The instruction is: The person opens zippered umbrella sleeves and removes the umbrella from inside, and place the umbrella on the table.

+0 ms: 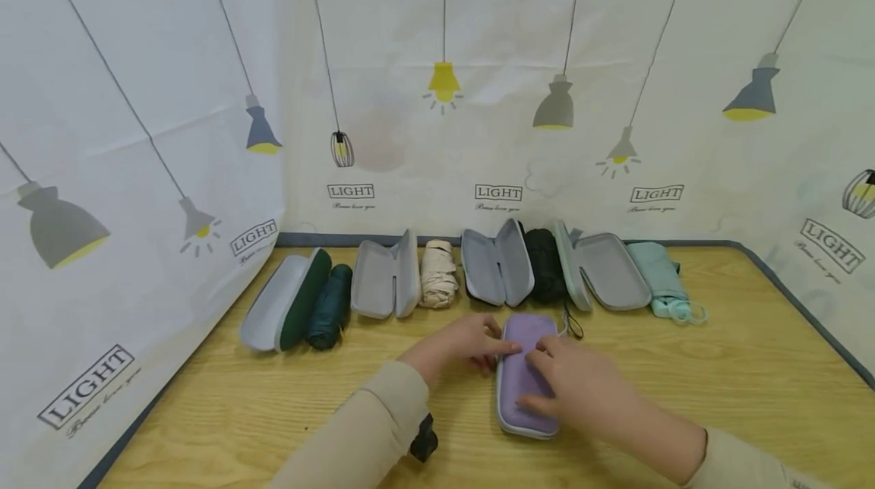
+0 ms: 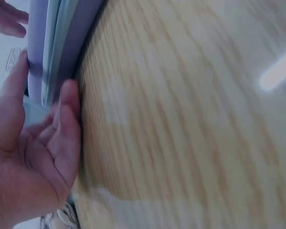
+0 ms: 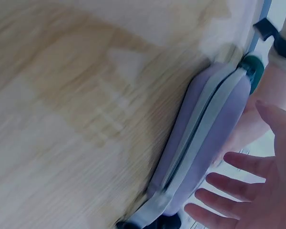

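A closed purple zip case (image 1: pixel 526 331) lies lengthwise on the table in front of me, its pale zipper band (image 3: pixel 205 124) running along the side in the right wrist view. At its left edge my left hand (image 1: pixel 470 345) has the thumb on the lid and the other fingers bent against the side, so the edge sits between them. Over the right half of the lid is my right hand (image 1: pixel 577 383). Its fingers are spread in the right wrist view, with no object between them. A light strap (image 3: pixel 152 209) sticks out from the case's far end.
Behind stands a row of opened cases, including a green one (image 1: pixel 301 299), a grey-lined one (image 1: pixel 372 280) and a pale green one (image 1: pixel 615 269). Folded umbrellas stand among them: dark teal (image 1: pixel 330 307), beige (image 1: pixel 438 274), black (image 1: pixel 544 265), mint (image 1: pixel 656 272). A printed curtain (image 1: pixel 410 208) borders the table.
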`<state>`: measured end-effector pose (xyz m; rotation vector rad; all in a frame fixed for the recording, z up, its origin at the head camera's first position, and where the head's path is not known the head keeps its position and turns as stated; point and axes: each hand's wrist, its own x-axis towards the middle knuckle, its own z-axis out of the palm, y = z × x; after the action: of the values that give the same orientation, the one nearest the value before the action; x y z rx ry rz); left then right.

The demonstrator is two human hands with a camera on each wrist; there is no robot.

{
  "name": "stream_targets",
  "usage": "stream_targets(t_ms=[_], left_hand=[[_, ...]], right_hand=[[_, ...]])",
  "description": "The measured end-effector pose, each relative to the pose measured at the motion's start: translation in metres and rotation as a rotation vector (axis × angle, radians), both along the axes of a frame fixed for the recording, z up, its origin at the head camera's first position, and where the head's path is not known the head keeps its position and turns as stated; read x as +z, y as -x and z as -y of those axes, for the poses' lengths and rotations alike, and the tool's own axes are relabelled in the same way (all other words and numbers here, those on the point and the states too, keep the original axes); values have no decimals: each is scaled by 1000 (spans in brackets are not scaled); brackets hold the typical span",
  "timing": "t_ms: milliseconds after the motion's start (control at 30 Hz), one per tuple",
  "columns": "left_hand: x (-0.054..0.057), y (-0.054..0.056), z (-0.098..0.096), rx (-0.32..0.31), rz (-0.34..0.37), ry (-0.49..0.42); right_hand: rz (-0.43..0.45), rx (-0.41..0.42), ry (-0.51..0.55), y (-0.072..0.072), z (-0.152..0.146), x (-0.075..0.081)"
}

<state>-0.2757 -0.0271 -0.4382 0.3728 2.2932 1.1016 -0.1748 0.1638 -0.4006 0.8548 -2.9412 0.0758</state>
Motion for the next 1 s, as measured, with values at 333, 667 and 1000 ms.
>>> stream_targets(t_ms=[333,667,1000], left_hand=[[-13,9,22,-127,102,-194],[-14,11,22,-95,194,-253],[-16,12,19,-47,216,-252]], right_hand=[[106,152,15,-2,17,-9],[231,167,14,-3,13,-9],[206,154,78,-8,1,-5]])
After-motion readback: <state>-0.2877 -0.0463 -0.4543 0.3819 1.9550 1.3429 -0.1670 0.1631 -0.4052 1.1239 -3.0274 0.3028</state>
